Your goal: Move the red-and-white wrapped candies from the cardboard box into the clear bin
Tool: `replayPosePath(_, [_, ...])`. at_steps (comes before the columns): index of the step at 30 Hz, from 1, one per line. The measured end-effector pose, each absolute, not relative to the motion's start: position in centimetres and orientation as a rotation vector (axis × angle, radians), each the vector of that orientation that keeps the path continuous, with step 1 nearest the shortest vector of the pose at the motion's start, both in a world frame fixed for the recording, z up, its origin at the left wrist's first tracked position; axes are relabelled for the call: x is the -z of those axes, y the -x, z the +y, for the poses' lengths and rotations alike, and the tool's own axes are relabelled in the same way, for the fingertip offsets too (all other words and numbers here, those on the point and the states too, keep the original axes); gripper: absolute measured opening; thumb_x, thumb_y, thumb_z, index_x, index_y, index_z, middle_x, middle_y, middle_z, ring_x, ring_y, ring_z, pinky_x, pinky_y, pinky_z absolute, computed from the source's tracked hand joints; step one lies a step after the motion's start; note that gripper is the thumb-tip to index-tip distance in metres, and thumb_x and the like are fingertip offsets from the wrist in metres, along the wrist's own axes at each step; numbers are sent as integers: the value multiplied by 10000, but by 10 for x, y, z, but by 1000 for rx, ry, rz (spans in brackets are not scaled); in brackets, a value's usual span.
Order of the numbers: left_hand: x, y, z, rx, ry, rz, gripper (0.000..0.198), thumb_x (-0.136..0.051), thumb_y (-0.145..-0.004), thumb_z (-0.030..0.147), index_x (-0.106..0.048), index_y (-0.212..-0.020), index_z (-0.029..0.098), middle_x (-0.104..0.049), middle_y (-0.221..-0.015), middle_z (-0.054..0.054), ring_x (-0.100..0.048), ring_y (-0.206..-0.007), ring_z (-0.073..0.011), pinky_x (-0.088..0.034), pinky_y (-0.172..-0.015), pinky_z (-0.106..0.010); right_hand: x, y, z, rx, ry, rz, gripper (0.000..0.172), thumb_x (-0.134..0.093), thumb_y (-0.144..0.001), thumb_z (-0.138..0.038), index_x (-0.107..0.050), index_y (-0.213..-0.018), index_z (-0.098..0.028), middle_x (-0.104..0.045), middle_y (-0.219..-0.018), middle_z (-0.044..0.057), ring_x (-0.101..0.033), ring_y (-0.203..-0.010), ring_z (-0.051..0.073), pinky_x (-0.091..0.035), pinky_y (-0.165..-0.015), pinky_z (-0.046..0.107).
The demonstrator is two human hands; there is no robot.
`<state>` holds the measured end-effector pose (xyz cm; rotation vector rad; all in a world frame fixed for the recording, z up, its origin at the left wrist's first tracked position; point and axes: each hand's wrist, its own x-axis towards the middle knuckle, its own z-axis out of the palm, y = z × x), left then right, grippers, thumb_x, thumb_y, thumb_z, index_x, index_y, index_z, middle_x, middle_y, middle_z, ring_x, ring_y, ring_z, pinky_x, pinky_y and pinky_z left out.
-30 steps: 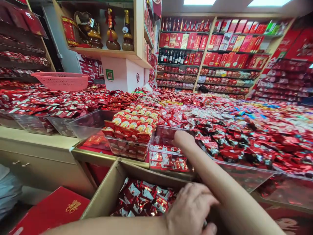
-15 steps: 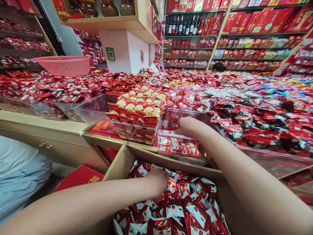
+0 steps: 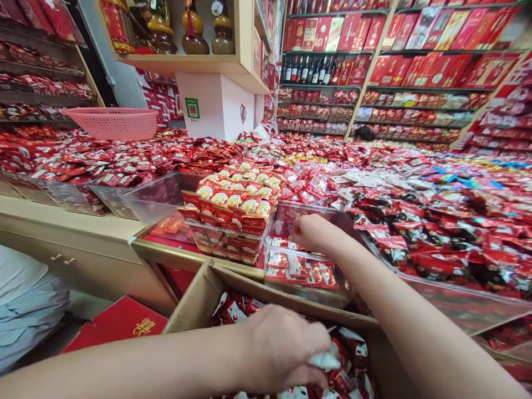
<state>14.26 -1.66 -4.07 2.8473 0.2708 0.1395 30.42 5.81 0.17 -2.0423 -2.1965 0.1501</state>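
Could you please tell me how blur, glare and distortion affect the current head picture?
Head view: the left hand and the pale packet in its grip look soft, perhaps from motion; head view: bright glints fleck the wrappers in the clear bin; head view: the back shelf upright leans, suggesting wide-angle distortion.

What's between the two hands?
In the head view, the far edge of the box and the front of a clear bin holding packets lie between left hand and right hand.
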Motion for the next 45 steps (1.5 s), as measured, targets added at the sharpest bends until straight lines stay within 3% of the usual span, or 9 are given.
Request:
replayPosePath(3, [-3, -141, 1, -833, -2519, 503, 182, -516, -778, 304, -529, -919, 190, -613, -829, 1, -568, -741, -106, -437, -675, -197, -16, -304, 49, -243, 1821, -2090, 334, -346, -832, -370, -588, -773, -148, -633, -755, 71, -569, -677, 147, -414, -598, 237])
replayPosePath(6, [-22, -143, 29, -1263, -2424, 512, 209, -496, -742, 90, -547, -918, 191, -552, -1038, -34, -496, -992, -140, -393, -862, -275, -27, -307, 32, -843, 1447, -1701, 522, -192, -847, -519, -557, -811, -148, -581, -651, 42, -515, -522, 105, -404, -470, 212])
replayPosePath(11, [-15, -159, 62, -1323, -2517, 463, 333, -400, -629, -57, -513, -860, 155, -481, -1048, -80, -428, -1057, -166, -362, -911, -332, -23, -316, 14, -1439, 962, -1328, 278, -587, -718, -406, -551, -866, -174, -523, -678, -20, -479, -483, 57, -396, -450, 183])
replayPosePath(17, [-1, -173, 67, -1468, -2080, 519, 438, -339, -778, 49, -314, -1184, 214, -397, -1211, -84, -418, -1079, -154, -374, -906, -334, -2, -316, 20, -1257, 989, -1173, 279, -691, -644, -237, -523, -857, -170, -552, -660, -42, -481, -540, 41, -404, -505, 158])
replayPosePath(19, [0, -174, 66, -1360, -1882, 588, 345, -322, -844, 165, -281, -1183, 218, -512, -1015, -63, -524, -832, -118, -456, -732, -279, 0, -316, 20, -1217, 1014, -1148, 264, -688, -647, -234, -523, -844, -171, -573, -671, -39, -494, -558, 44, -408, -524, 161])
replayPosePath(23, [0, -176, 68, -1225, -1890, 702, 393, -379, -843, 245, -248, -1213, 228, -504, -674, 26, -447, -536, -83, -409, -529, -218, -1, -317, 18, -1190, 1049, -1179, 227, -671, -667, -232, -550, -848, -168, -599, -708, -27, -528, -638, 57, -413, -590, 162])
replayPosePath(32, [7, -175, 69, -1321, -2027, 670, 461, -356, -813, 122, -196, -1236, 211, -533, -832, -31, -498, -612, -91, -428, -576, -230, -1, -321, 23, -1083, 1164, -1065, 277, -685, -634, -241, -520, -844, -172, -596, -657, -39, -536, -566, 55, -426, -543, 161])
replayPosePath(40, [6, -171, 71, -1165, -2352, 774, 150, -375, -781, 123, -504, -847, 164, -578, -712, -18, -524, -628, -113, -405, -598, -243, -22, -335, 15, -841, 1476, -1145, 297, -676, -635, -327, -471, -802, -190, -558, -611, -45, -517, -496, 68, -406, -431, 158])
replayPosePath(45, [2, -168, 68, -1087, -2331, 770, 308, -345, -840, 312, -421, -1097, 159, -609, -776, -41, -560, -662, -136, -416, -600, -253, -28, -333, -17, -699, 1590, -1219, 267, -660, -654, -348, -499, -798, -192, -550, -588, -44, -492, -447, 56, -374, -371, 135])
